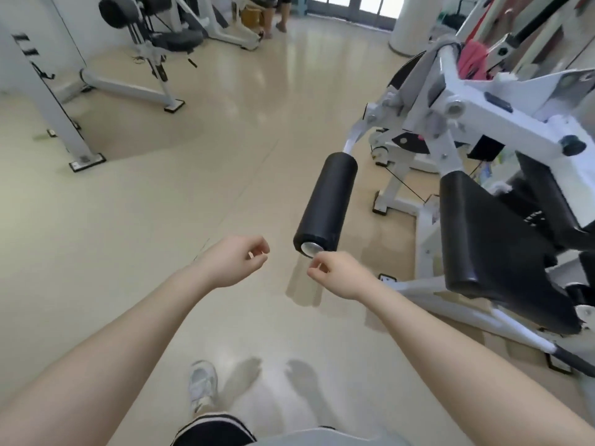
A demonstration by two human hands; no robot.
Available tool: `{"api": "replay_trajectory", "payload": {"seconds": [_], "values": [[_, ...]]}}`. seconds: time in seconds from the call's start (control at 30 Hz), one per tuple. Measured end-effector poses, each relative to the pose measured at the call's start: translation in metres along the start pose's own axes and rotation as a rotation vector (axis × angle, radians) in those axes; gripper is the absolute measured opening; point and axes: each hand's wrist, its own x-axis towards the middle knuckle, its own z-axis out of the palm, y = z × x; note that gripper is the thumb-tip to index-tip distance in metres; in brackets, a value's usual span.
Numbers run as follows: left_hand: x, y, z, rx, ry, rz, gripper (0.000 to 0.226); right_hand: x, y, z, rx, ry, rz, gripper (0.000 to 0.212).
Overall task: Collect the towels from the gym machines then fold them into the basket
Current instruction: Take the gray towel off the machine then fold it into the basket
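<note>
A grey towel [426, 64] hangs over the top bar of the white gym machine [489, 107] at the upper right, and a pink towel [473, 59] is draped just behind it on the same frame. My left hand [233, 260] and my right hand [338, 273] are stretched out in front of me over the floor, both with fingers loosely curled and holding nothing. My right hand is just below the end of a black foam roller pad [326, 204]. The towels are well beyond both hands. A yellowish basket [252, 14] stands far back near another person's legs.
A black seat pad [489, 239] and the white machine's base bars fill the right side. Another white machine [151, 37] with black pads stands at the upper left, and a slanted white post [54, 104] at the left. Beige floor lies between them. My shoe [203, 384] shows below.
</note>
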Motion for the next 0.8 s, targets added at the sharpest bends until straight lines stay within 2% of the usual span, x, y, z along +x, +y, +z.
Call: {"api": "replay_trajectory", "payload": {"seconds": [0.2, 0.33, 0.6, 0.8], "values": [[0.097, -0.069, -0.112, 0.117, -0.1, 0.092, 0.02, 0.116, -0.072, -0.033, 0.139, 0.121, 0.123, 0.024], [0.179, -0.086, -0.148, 0.017, -0.125, 0.173, 0.016, 0.176, -0.089, -0.058, 0.197, 0.187, 0.223, 0.02], [0.362, -0.066, -0.167, 0.019, -0.258, 0.374, 0.02, 0.318, -0.035, -0.121, 0.337, 0.289, 0.395, 0.019], [0.536, -0.006, -0.199, 0.14, -0.329, 0.461, 0.025, 0.435, 0.033, -0.222, 0.419, 0.409, 0.499, 0.022]]}}
